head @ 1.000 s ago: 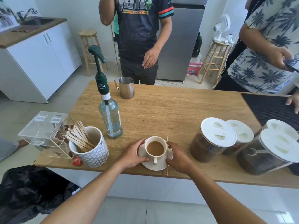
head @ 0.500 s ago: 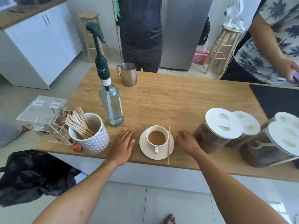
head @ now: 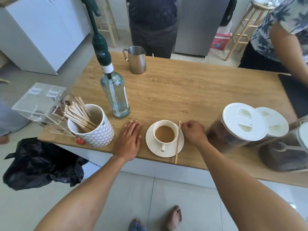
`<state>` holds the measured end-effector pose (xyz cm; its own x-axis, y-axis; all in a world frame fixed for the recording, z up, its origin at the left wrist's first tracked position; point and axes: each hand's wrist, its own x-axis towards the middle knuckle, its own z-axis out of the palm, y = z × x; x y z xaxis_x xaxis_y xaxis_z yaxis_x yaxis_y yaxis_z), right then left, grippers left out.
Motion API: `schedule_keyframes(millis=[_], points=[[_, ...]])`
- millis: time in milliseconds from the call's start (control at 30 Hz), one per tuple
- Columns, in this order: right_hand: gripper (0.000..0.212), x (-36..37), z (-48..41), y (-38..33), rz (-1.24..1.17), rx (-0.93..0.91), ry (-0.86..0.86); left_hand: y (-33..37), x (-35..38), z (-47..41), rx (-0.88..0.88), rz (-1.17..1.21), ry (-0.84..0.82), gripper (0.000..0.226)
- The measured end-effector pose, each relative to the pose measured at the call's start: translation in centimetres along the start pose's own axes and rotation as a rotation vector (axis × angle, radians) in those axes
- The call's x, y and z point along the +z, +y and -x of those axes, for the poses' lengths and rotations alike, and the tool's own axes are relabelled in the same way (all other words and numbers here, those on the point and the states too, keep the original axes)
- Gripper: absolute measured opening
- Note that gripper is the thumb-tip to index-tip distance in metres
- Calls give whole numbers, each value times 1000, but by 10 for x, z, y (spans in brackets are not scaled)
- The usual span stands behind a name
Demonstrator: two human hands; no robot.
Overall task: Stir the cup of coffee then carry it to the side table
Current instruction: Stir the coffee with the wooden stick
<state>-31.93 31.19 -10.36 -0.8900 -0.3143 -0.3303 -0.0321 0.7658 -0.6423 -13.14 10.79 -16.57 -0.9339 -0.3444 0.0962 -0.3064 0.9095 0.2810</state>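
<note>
Moved in since half-second ago: right hand (head: pixel 194 133), curled, fingertips at top of wooden stirrer (head: pixel 177 141); actual pinch unclear. Left hand (head: pixel 130 140) flat, open on tabletop (head: pixel 183 90). Coffee cup (head: pixel 165 135) on saucer (head: pixel 150 145) between hands, near front edge.
</note>
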Motion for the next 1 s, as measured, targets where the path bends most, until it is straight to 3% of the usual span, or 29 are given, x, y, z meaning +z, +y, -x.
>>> schedule_keyframes(millis=[200,433,700,833,1000], points=[[42,2,-12,-1,2,1,-57,0,2,-1,6,-14,23,54],[42,6,-23,4,31,12,-73,2,4,-2,-1,21,53,52],[24,9,-17,5,-11,-18,32,2,5,0,-14,25,70,51],[25,-5,-7,-13,0,-88,160,2,5,0,-17,30,65,51],[22,-39,13,-59,-13,-364,239,2,6,0,-54,24,32,54]])
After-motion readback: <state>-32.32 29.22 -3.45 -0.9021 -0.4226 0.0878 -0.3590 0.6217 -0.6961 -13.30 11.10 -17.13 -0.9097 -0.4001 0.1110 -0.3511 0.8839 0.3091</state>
